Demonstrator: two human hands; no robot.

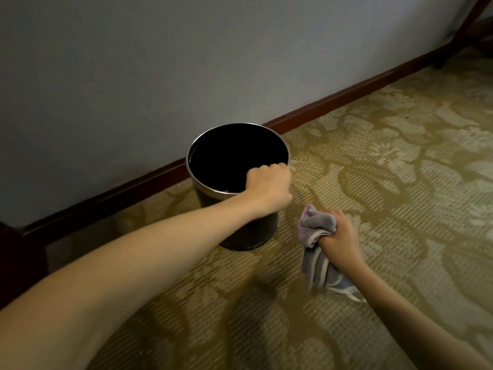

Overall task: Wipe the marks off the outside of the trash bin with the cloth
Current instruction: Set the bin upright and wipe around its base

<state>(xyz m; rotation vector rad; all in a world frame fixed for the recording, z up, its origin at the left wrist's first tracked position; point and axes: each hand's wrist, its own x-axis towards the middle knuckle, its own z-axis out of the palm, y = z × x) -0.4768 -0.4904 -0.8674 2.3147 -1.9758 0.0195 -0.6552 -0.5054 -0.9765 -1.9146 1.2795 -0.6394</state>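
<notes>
Reaching out from the near corner, the left hand (268, 186) is curled tight over the metal rim of the round black trash bin (213, 134), upright on patterned carpet (386, 169) near the wall (133, 62). Just beside it, the right hand (340, 239) clutches a bunched grey-purple cloth (317, 225), clear of the bin.

Trash bin (237, 188) stood just beside wall (133, 62) at upper left; carpet (386, 169) lay open right and lower frame.

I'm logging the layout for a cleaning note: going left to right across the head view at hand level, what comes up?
Trash bin → left hand, gripping the bin's rim → cloth → right hand, holding the cloth
</notes>
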